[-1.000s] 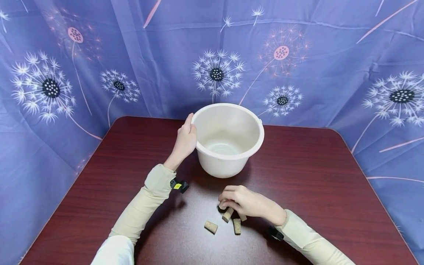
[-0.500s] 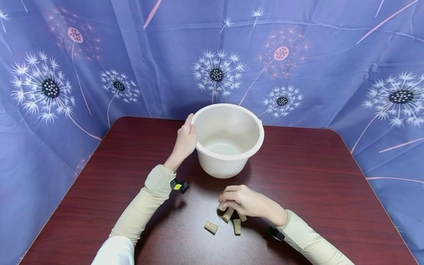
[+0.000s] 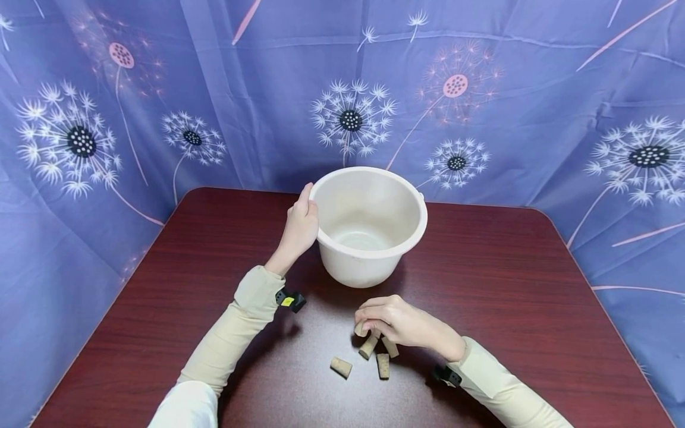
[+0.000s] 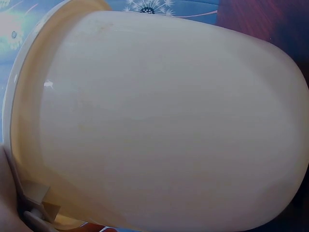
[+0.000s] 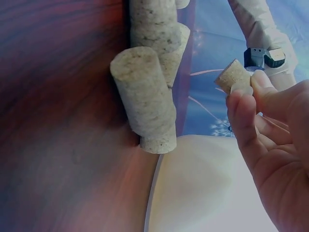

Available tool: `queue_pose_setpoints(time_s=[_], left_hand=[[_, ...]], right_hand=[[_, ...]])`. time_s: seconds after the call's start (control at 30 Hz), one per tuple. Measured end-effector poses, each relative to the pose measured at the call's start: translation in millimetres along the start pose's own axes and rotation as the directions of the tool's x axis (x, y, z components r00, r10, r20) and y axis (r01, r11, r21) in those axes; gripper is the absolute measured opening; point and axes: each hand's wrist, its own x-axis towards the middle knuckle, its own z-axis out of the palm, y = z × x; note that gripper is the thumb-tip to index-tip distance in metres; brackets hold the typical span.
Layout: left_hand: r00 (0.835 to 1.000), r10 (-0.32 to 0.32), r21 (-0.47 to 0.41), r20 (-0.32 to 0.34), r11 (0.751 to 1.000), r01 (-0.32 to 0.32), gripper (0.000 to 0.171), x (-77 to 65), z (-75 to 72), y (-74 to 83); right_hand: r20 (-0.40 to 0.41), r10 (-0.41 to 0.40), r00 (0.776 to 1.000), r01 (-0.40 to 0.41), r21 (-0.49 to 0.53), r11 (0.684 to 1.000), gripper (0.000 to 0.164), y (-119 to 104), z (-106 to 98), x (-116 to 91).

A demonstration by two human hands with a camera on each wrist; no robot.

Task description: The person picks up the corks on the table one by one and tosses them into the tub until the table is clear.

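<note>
A white plastic basin (image 3: pixel 355 272) stands upright on the table, its inside showing only bare bottom and wall. My left hand (image 3: pixel 301 224) grips its rim on the left side; in the left wrist view the basin wall (image 4: pixel 169 121) fills most of the picture and just a bit of the hand shows at the lower left. In front of the basin, my right hand (image 3: pixel 400 322) pinches a cork (image 5: pixel 233 77) between thumb and fingertips, just above the other corks. Close below that hand lie several loose corks, including one cork (image 3: pixel 383 366) near the front and another (image 3: pixel 341 367) apart to the left.
The dark red-brown wooden table (image 3: pixel 508 285) has rounded far corners. Behind and beside it hangs a blue curtain (image 3: pixel 278 89) printed with dandelions. Each wrist wears a small black camera, such as the left one (image 3: pixel 291 301).
My right hand has risen slightly with the pinched cork, coming a little away from the corks on the table. The left hand and the basin have stayed put.
</note>
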Motion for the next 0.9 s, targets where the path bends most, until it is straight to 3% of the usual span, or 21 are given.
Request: queue_pose_setpoints(time_s=[0.67,0.9], left_hand=[[1.000,0.000,0.004,0.004,1.000,0.000,0.051,0.3,-0.2,1.1],[1.000,0.001,0.002,0.002,1.000,-0.001,0.051,-0.2,-0.4,0.9]], right_hand=[[-0.080,-0.025,0.996,0.023,-0.026,0.999,0.014,-2.3,-4.4,1.4],[-0.101,0.002,0.995,-0.001,0.006,1.000,0.012,-3.8,-4.3,1.7]])
